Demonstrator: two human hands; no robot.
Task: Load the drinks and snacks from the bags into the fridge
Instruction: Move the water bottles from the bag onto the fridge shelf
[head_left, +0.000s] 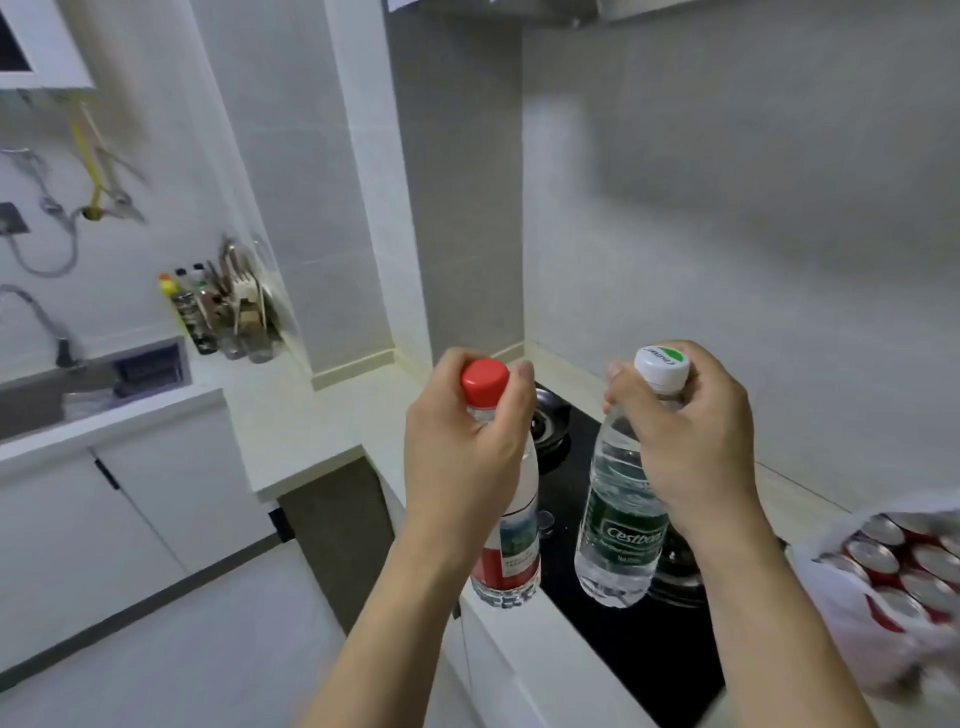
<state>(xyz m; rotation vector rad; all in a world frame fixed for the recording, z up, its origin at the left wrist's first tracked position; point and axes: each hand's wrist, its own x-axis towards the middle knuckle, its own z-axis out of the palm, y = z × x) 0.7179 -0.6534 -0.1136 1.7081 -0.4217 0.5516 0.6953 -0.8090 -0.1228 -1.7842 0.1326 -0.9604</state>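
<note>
My left hand (462, 457) grips the neck of a clear water bottle with a red cap and red label (511, 551). A second clear water bottle, with a white cap and green label (621, 525), hangs from my right hand (691, 441), which holds it just under the cap. Both bottles are upright in the air above the black stove top (613, 639). At the right edge lies a white plastic bag (852, 613) filled with several red drink cans (883, 558). No fridge is in view.
A white counter (291, 415) runs left to a steel sink (47, 400) with a tap. Sauce bottles and a knife rack (223, 312) stand in the corner. White cabinet doors and a pale floor (171, 660) lie below left. Tiled walls rise behind the stove.
</note>
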